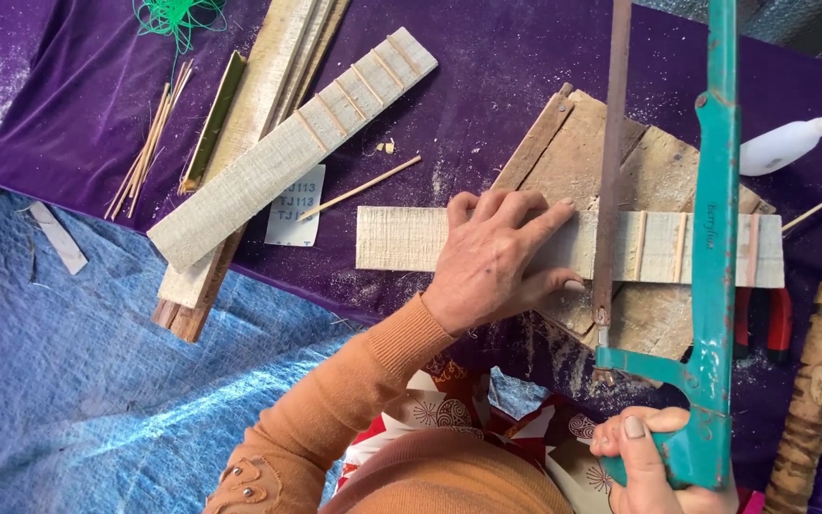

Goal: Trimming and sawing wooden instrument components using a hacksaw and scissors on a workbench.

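Wooden strip (411,238) under hacksaw (715,238)

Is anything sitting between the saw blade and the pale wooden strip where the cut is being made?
Nothing visible. The saw blade lies straight across the pale wooden strip, just beside the left hand pressing it down; the right hand grips the teal saw frame.

green string (179,16) up top; thin sticks (150,143) by a second notched plank (292,148); white glue bottle (796,140), red pliers (771,322) off right

The saw (715,238) was teal; left of it lay a pale slat (411,238) on purple cloth (487,86), above a blue tarp (78,362).
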